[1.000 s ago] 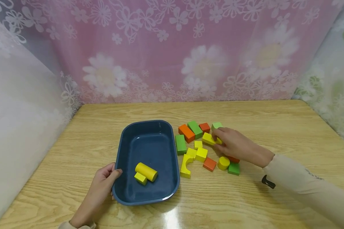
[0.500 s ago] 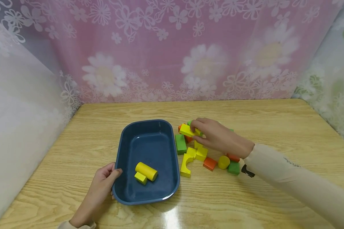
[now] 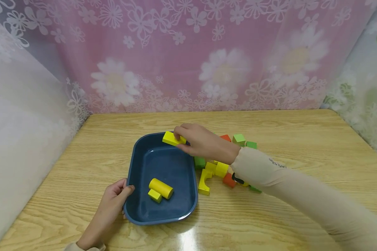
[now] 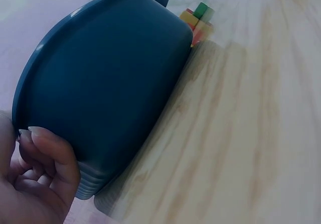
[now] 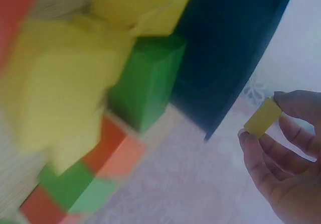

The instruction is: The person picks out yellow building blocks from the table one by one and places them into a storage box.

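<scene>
A dark blue tray [image 3: 163, 164] stands on the table. My left hand [image 3: 113, 198] grips its left rim, thumb over the edge and fingers curled beneath on the outside, as the left wrist view shows. My right hand [image 3: 201, 141] pinches a yellow rectangular block [image 3: 171, 138] above the tray's far right corner. In the right wrist view this yellow block [image 5: 263, 117] sits between thumb and fingertips. Inside the tray lie a yellow cylinder [image 3: 161, 188] and a small yellow block [image 3: 155, 196], side by side.
Right of the tray lie several loose blocks, among them a yellow arch block [image 3: 204, 183], a yellow cube [image 3: 221, 169], a red block [image 3: 229, 180] and a light green block [image 3: 238, 139]. My right forearm hides part of the pile. A flowered curtain [image 3: 163, 69] hangs behind the table.
My right hand has carried the yellow rectangular block leftward from the pile, over the other blocks, to the tray's far right corner. My left hand and the tray have stayed put.
</scene>
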A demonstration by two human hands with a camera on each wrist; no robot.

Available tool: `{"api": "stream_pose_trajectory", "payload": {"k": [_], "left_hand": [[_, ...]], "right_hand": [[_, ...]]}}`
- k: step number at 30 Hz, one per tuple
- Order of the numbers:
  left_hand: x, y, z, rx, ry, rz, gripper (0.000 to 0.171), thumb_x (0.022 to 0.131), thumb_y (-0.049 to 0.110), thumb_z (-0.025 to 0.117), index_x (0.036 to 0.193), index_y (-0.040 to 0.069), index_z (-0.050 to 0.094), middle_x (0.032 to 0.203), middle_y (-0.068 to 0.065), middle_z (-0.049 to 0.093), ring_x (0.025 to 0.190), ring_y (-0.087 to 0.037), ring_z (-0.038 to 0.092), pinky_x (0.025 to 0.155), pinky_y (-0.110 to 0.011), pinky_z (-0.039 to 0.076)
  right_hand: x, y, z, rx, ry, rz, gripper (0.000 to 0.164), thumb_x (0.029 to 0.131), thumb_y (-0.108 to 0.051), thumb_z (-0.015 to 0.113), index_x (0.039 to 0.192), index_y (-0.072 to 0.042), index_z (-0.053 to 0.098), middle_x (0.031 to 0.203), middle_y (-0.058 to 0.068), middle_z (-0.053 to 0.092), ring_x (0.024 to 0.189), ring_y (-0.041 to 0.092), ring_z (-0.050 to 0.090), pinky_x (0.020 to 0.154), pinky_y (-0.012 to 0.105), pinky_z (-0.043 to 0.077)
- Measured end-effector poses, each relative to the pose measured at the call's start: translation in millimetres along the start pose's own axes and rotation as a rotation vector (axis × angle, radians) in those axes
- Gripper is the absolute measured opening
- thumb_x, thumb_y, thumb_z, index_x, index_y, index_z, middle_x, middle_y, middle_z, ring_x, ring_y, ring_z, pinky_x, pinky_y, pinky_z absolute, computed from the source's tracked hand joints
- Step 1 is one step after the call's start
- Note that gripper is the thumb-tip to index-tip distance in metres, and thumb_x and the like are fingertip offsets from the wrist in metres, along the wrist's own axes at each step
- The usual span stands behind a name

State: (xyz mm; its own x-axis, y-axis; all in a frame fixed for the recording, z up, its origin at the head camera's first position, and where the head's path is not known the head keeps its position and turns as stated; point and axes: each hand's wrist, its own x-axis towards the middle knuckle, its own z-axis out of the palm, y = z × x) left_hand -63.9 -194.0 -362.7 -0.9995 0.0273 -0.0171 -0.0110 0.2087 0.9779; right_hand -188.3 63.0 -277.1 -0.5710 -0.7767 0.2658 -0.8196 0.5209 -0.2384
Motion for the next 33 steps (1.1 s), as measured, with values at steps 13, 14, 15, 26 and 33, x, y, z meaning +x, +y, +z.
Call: {"api": "stream_pose_trajectory", "payload": {"k": [13,14,15,26,33], "left_hand": [[0.4,1.1,0.0,0.013,0.000,-0.032,0.025,0.091,0.000,0.044,0.067,-0.003,0.037,0.045,0.004,0.040,0.032,-0.009,0.037,0.028,-0.022,0.031],[0.2,1.2,0.1,0.012,0.001,-0.033,0.025,0.091,0.000,0.044,0.067,-0.004,0.037,0.045,0.004,0.040,0.032,-0.009,0.037,0.028,-0.022,0.031],[0.0,1.4,0.1,0.014,0.001,-0.036,0.025,0.091,0.000,0.044,0.067,-0.005,0.037,0.045,0.004,0.040,0.032,-0.009,0.037,0.029,-0.021,0.031],[-1.4,1.5,-0.6,-0.002,0.003,-0.043,0.026,0.092,0.001,0.044,0.068,-0.006,0.036,0.045,0.003,0.039,0.032,-0.010,0.036,0.029,-0.020,0.031],[0.3,0.5,-0.6,-0.004,-0.005,-0.024,0.026,0.092,0.000,0.043,0.068,-0.007,0.037,0.044,0.003,0.039,0.032,-0.011,0.036,0.027,-0.021,0.032]], "right_hand": [[33.4,-19.7,35.3,-0.052,-0.182,0.047,0.016,0.086,-0.017,0.063,0.098,-0.010,0.054,0.084,0.003,0.053,0.071,0.014,0.049,0.065,0.022,0.049],[34.3,-19.5,37.7,-0.048,-0.191,0.049,0.017,0.086,-0.017,0.063,0.098,-0.010,0.054,0.084,0.003,0.053,0.072,0.014,0.049,0.065,0.022,0.049],[35.0,-19.4,39.6,-0.045,-0.199,0.051,0.017,0.086,-0.016,0.063,0.098,-0.009,0.055,0.084,0.003,0.053,0.072,0.015,0.049,0.066,0.023,0.049],[36.5,-11.1,56.0,-0.101,-0.246,0.069,0.020,0.087,-0.015,0.060,0.105,-0.006,0.057,0.085,0.005,0.056,0.075,0.016,0.050,0.070,0.024,0.050],[37.5,-11.0,63.4,-0.198,-0.309,0.124,0.036,0.088,-0.015,0.058,0.122,-0.005,0.054,0.105,0.010,0.061,0.083,0.018,0.053,0.080,0.029,0.053]]}}
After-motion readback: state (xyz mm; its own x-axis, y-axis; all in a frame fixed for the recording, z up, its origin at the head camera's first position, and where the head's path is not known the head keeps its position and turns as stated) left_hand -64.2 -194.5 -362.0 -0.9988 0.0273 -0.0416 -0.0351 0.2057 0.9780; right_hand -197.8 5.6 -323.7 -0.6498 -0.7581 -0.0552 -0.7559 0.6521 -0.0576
